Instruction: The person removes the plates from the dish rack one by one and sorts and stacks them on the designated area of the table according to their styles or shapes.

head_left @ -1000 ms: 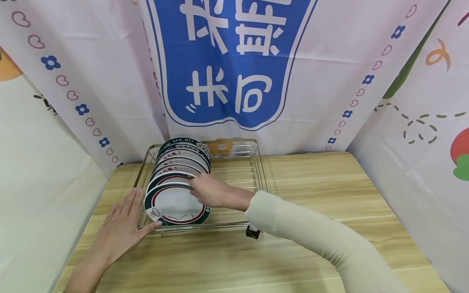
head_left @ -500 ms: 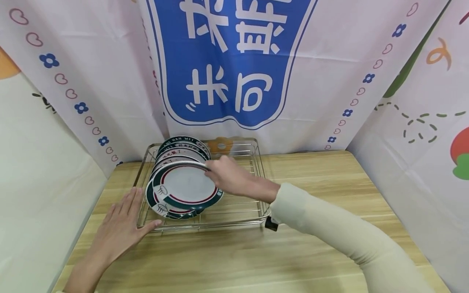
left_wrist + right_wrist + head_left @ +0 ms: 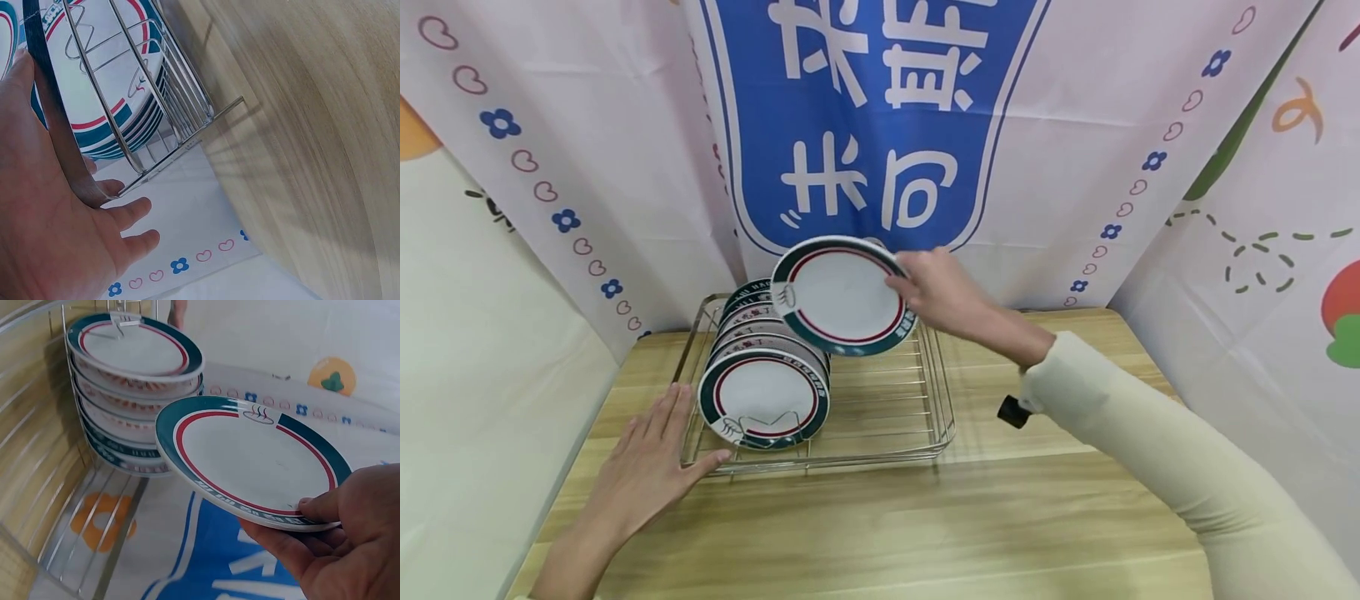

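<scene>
My right hand (image 3: 943, 292) holds a round white plate (image 3: 846, 296) with a green rim and red ring, raised over the back of the wire dish rack (image 3: 880, 457). In the right wrist view, the thumb lies on top of this plate (image 3: 250, 462) and the fingers are beneath it. Several plates stand in a row in the rack's left half, the front plate (image 3: 765, 392) leaning with its face toward me. My left hand (image 3: 647, 467) rests at the rack's front left corner. Seen from the left wrist, its fingers are spread against the metal edge.
The rack's right half shows bare wires. It stands on a wood-grain table (image 3: 880, 533) close to a printed cloth backdrop (image 3: 1045, 242). Further cloth walls rise at left and right. A small black piece (image 3: 1013, 412) juts out below the right sleeve.
My right hand has drawn the frontmost plate out of the row and carried it up, back and to the right. Another green-rimmed plate is now in front. The left hand stays put.
</scene>
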A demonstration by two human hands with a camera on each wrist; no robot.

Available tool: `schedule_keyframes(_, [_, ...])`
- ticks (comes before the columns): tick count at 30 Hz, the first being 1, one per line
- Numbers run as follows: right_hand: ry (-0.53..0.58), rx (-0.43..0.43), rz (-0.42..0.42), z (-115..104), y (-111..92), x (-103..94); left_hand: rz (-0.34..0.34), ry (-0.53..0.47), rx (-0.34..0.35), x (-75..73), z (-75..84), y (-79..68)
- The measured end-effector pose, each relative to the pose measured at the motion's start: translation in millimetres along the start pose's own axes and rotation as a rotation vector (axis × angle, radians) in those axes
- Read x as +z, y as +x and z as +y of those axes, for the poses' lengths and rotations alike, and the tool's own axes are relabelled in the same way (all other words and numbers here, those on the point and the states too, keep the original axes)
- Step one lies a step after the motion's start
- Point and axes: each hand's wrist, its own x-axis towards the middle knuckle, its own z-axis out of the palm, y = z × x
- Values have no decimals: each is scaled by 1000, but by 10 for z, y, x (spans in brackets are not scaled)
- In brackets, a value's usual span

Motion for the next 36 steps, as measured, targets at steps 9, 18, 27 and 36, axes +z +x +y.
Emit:
schedule_keyframes(9, [-26, 102, 108, 353, -3, -321, 2, -13, 4, 11, 10, -2])
schedule_keyframes(18, [9, 245, 199, 833, -115, -531, -12, -24, -12, 11, 13, 5])
schedule_keyframes(27, [29, 418, 247, 1199, -345, -682, -29, -28, -19, 6, 8, -4])
schedule_keyframes(36, [81, 505, 249, 1567, -540, -653, -27, -19, -21, -13, 11, -11])
